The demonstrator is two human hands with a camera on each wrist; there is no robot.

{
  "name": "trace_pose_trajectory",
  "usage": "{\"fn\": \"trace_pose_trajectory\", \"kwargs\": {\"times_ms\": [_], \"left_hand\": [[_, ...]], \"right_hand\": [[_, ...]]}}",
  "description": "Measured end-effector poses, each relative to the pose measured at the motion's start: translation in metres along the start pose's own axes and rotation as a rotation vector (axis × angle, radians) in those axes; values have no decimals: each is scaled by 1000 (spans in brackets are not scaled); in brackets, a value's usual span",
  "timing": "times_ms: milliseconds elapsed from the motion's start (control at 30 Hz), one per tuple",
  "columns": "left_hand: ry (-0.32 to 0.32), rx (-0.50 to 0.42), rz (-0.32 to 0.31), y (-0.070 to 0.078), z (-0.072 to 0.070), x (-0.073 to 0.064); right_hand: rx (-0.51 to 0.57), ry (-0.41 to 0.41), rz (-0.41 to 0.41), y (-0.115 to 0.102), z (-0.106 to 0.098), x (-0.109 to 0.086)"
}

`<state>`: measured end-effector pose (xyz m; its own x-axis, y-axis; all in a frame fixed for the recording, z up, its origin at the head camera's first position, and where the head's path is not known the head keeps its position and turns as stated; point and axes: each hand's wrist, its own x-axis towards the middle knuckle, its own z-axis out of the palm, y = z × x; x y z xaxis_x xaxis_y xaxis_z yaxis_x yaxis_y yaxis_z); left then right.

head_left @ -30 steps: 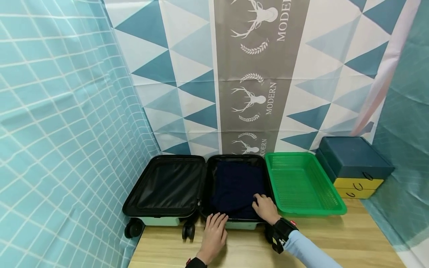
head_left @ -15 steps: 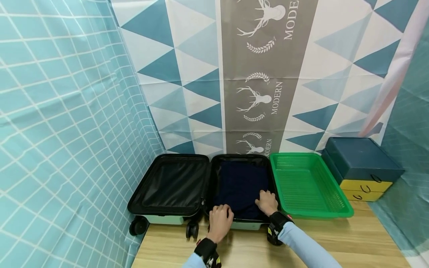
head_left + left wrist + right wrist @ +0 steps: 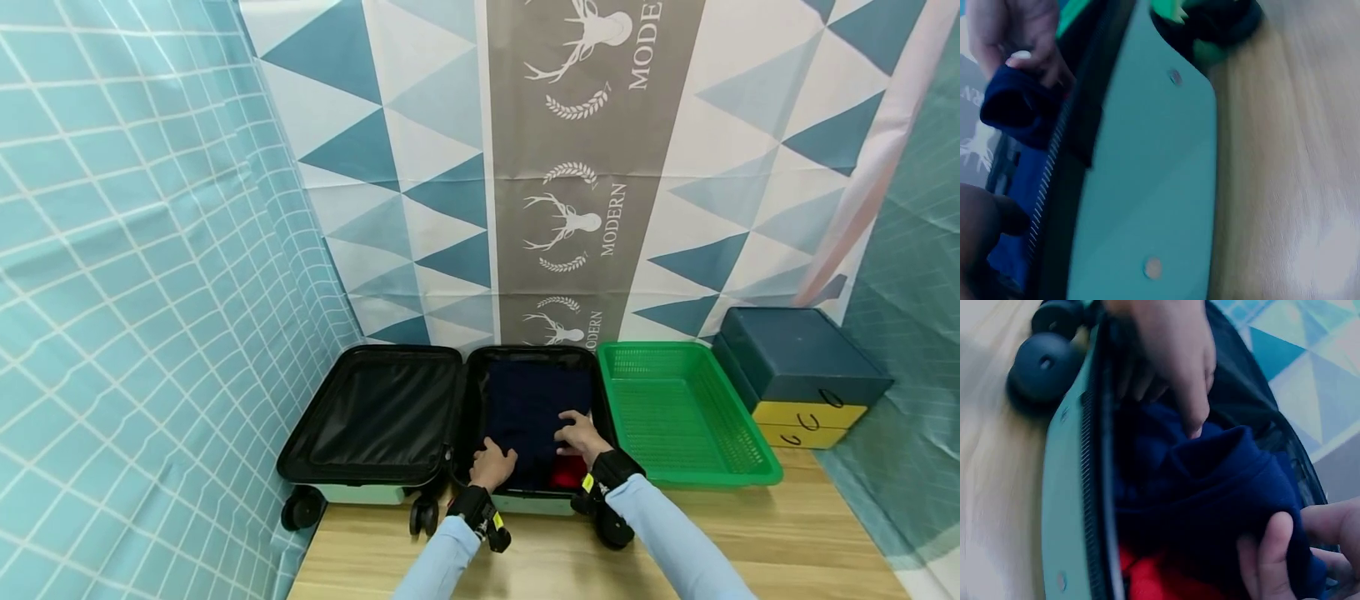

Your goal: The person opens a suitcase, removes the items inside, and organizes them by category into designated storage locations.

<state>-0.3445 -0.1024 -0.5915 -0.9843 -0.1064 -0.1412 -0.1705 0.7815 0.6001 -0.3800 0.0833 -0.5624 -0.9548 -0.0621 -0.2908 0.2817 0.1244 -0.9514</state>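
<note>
Folded navy clothing (image 3: 531, 402) lies in the right half of an open mint suitcase (image 3: 534, 504). My right hand (image 3: 582, 435) pinches its near right edge between thumb and fingers. That edge is raised and rolled back, as the left wrist view shows on the navy cloth (image 3: 1019, 106). Red cloth (image 3: 567, 473) shows beneath it at the near right corner. At the near left corner, my left hand (image 3: 491, 465) reaches over the rim. In the right wrist view a digit of the left hand (image 3: 1175, 350) points down onto the navy cloth, the other fingers in shadow.
The suitcase's other half, its black lining (image 3: 386, 417) showing, lies open to the left. A green plastic basket (image 3: 757, 475) stands close on the right. Beyond it are stacked navy and yellow boxes (image 3: 806, 354). Suitcase wheels (image 3: 303, 507) stick out toward the front of the wooden table (image 3: 540, 558).
The right hand has moved left, drawing back the navy clothing's near right edge and exposing red cloth. My left hand has moved from the front rim further into the suitcase.
</note>
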Motion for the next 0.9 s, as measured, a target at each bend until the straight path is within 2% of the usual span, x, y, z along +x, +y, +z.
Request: {"fn": "trace_pose_trajectory", "kwargs": {"times_ms": [67,133,267,333,367,433,567,667,767,900], "left_hand": [[33,-5,14,5,0,-6],[59,-13,60,12,0,-16],[35,17,208,27,4,-28],[31,55,269,31,8,-26],[48,92,289,31,10,-23],[120,159,306,29,13,-15],[272,263,287,19,10,1],[322,293,335,14,3,7],[358,350,436,12,-2,7],[384,385,547,11,-6,-4]], "right_hand": [[44,-22,28,-2,-1,1],[65,-24,41,-6,-2,3],[113,6,65,-22,-4,7],[118,9,60,-30,-4,7],[119,5,55,-33,-4,7],[108,-21,41,-38,-3,5],[89,-69,42,-38,-5,2],[90,-92,55,-35,-8,1],[131,-101,59,-31,-13,3],[241,-118,65,-24,-22,7]]}}
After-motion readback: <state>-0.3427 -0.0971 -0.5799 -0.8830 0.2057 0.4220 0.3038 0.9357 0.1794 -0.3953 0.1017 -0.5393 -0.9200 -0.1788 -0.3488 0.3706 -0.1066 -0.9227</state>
